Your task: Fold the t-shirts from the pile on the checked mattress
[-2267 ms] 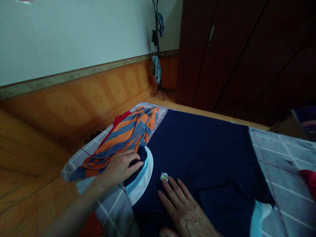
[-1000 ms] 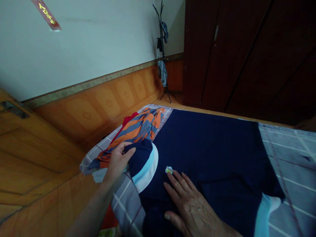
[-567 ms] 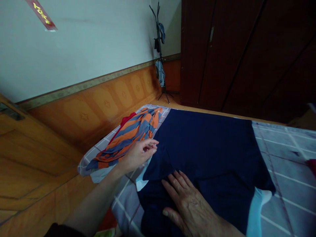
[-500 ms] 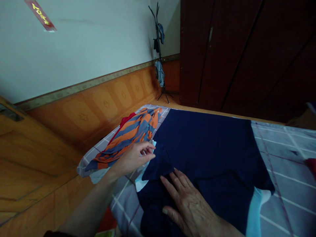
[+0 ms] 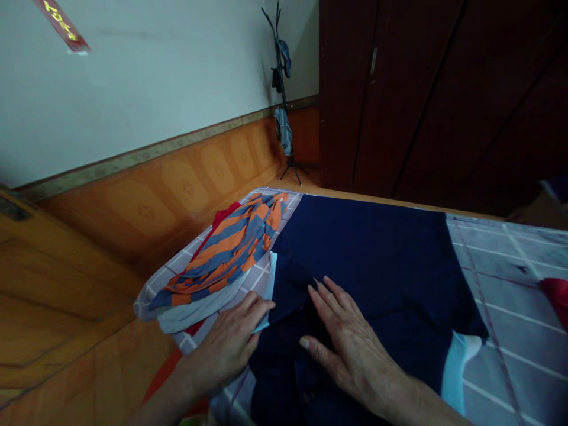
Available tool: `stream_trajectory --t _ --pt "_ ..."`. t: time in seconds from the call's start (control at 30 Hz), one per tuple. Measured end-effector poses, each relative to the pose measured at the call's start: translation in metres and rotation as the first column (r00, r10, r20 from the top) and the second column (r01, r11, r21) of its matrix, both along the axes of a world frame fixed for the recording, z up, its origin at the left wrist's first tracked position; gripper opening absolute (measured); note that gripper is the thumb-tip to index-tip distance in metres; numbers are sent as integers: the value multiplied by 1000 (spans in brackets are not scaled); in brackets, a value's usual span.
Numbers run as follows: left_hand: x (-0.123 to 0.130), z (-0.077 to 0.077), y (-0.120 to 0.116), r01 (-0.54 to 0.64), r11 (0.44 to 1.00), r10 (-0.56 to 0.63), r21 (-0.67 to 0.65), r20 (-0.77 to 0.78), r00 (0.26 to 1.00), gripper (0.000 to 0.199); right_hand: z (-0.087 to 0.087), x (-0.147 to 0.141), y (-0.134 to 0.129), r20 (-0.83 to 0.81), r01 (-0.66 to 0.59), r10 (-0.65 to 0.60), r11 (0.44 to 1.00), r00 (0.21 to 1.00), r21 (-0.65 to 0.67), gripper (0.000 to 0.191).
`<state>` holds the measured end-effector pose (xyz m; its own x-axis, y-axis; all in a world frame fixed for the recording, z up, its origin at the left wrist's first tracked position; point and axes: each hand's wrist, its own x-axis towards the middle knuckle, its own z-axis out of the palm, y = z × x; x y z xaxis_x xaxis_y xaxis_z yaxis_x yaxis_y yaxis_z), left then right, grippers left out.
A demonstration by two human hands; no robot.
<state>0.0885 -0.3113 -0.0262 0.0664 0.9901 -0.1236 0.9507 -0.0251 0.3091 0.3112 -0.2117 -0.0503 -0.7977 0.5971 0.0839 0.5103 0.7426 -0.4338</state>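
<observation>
A dark navy garment (image 5: 373, 254) with light blue trim lies spread over the bed. My left hand (image 5: 237, 331) pinches the light blue edge (image 5: 271, 278) at the garment's left side, its thumb and fingers closed on it. My right hand (image 5: 350, 337) rests on the navy cloth with fingers stretched out, palm down, its fingertips near a fold. Another light blue trimmed part (image 5: 453, 367) shows at the lower right of the garment.
An orange and grey striped garment (image 5: 231, 248) lies bunched on the checked bedsheet (image 5: 528, 331), beside a pale cloth (image 5: 195, 313). Red cloth (image 5: 557, 296) is at the right edge. Beyond the bed stand a coat rack (image 5: 284, 100) and a dark wardrobe (image 5: 421, 106).
My left hand has come down and closed on the light blue edge, which now lies straighter. My right hand has moved slightly forward over the cloth. The view has shifted slightly.
</observation>
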Motion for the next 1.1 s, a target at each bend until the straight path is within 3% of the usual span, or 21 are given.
stream_trajectory --t 0.13,0.27,0.37,0.5,0.67,0.73,0.8,0.9,1.1 --pt "9 2 -7 75 994 -73 -78 37 997 53 -4 1 3 54 68 -70 997 996 36 68" --pt "6 18 -1 171 976 -169 -134 26 985 32 -6 0 0 78 48 -54 996 995 71 62" --pt "1 30 19 215 969 -219 -117 -18 976 13 -7 -1 -3 97 27 -38 993 995 117 61" --pt "-2 34 57 205 978 -200 31 -112 973 20 -11 -1 -4 105 6 -25 984 994 177 62" --pt "0 31 81 173 984 -175 -30 -271 946 22 -16 0 -3 109 41 -68 972 992 229 64" --pt "-1 28 81 219 976 -214 -9 -258 942 36 -18 0 -1 114 49 -76 974 991 222 66" --pt "-2 22 81 291 957 -285 -7 -212 935 66 -20 0 0 110 49 -74 975 991 215 67" --pt "-6 9 84 314 940 -334 -132 -173 927 107 -24 0 0 86 53 -72 977 994 209 67" --pt "-11 -6 95 290 945 -314 -153 -174 933 123 -23 1 -1 60 29 -41 982 997 189 66"
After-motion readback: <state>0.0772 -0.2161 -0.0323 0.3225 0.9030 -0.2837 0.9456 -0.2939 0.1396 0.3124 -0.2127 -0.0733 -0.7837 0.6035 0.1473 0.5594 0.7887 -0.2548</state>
